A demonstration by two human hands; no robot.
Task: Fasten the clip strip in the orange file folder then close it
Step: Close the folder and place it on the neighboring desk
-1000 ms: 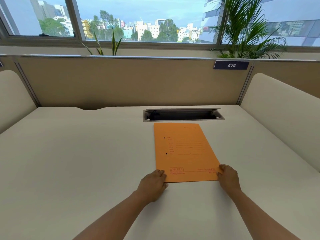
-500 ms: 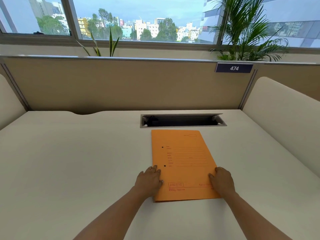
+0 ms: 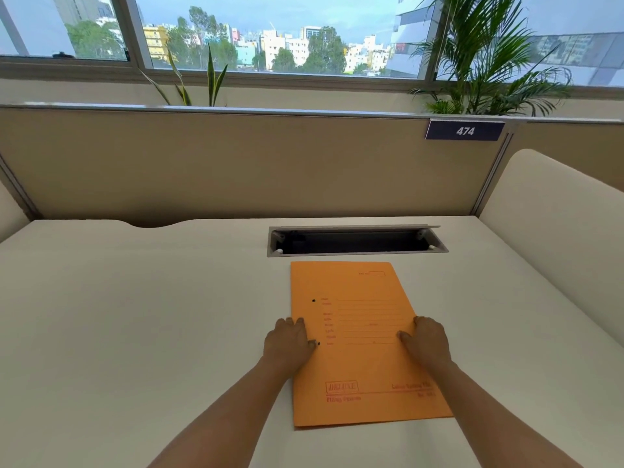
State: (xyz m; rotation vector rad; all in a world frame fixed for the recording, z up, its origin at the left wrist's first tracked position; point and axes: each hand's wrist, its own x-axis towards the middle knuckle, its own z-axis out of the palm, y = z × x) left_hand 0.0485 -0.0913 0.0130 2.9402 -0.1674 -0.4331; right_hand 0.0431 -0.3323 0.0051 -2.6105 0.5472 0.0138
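The orange file folder (image 3: 358, 359) lies shut and flat on the white desk (image 3: 135, 332), its printed red cover facing up. Two small black holes show near its left edge. My left hand (image 3: 288, 342) rests palm down on the folder's left edge beside the lower hole. My right hand (image 3: 427, 337) lies flat on the right edge at about the same height. Neither hand grips anything. The clip strip is not visible.
A recessed cable slot (image 3: 356, 240) opens in the desk just beyond the folder. Beige partition panels (image 3: 236, 163) wall the desk at the back and sides, with a "474" sign (image 3: 465, 130). Plants (image 3: 486, 55) stand behind, by the window.
Both hands have slid forward from the folder's near corners to the middle of its side edges. The view has tilted, so the folder sits lower in frame.
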